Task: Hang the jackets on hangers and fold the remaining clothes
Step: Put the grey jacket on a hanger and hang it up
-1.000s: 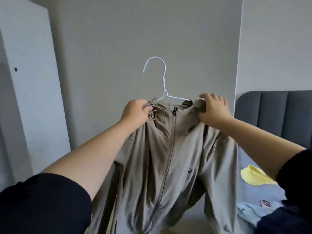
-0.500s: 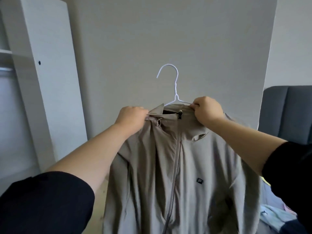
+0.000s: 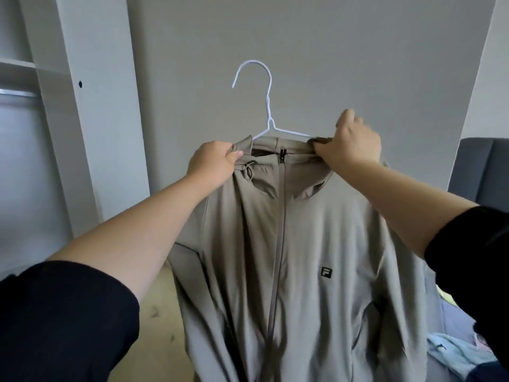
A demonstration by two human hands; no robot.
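Both hands, left and right, grip the jacket, apparently on its hanger.

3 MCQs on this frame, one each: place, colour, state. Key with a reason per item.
1. Where does the right hand grip the jacket?
A. at the collar, by the arm of the hanger
B. at the hem
C. at a sleeve cuff

2. What colour is the hanger?
A. black
B. white
C. red

3. What state is the hanger's hook in?
A. hung on a rail
B. caught on a door handle
C. free, hooked on nothing

Key:
1 A, its fingers curl over the collar where the wire meets the cloth.
2 B, the wire shows white against the grey wall.
3 C, the hook stands in open air before the wall.
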